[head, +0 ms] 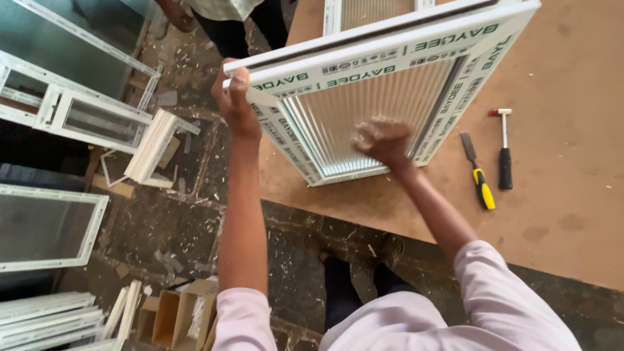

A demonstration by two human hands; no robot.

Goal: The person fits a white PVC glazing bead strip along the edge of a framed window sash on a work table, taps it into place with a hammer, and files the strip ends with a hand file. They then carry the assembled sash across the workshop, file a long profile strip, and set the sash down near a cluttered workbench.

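A white plastic window frame (pixel 390 49) with a ribbed glass pane (pixel 364 114) is tilted up off the brown workbench (pixel 572 214). My left hand (pixel 234 97) grips the frame's near-left corner. On the ribbed pane my right hand (pixel 383 140) is blurred, fingers curled against the glass near the lower frame edge. The frame's profiles carry green printing.
A yellow-handled chisel (pixel 480 179) and a small black-handled hammer (pixel 504 153) lie on the bench to the right. Other white window frames (pixel 78 114) and profile offcuts (pixel 153 146) stand on the littered floor at left. Another person (pixel 221 19) stands at the top. Cardboard boxes (pixel 179 315) sit at bottom left.
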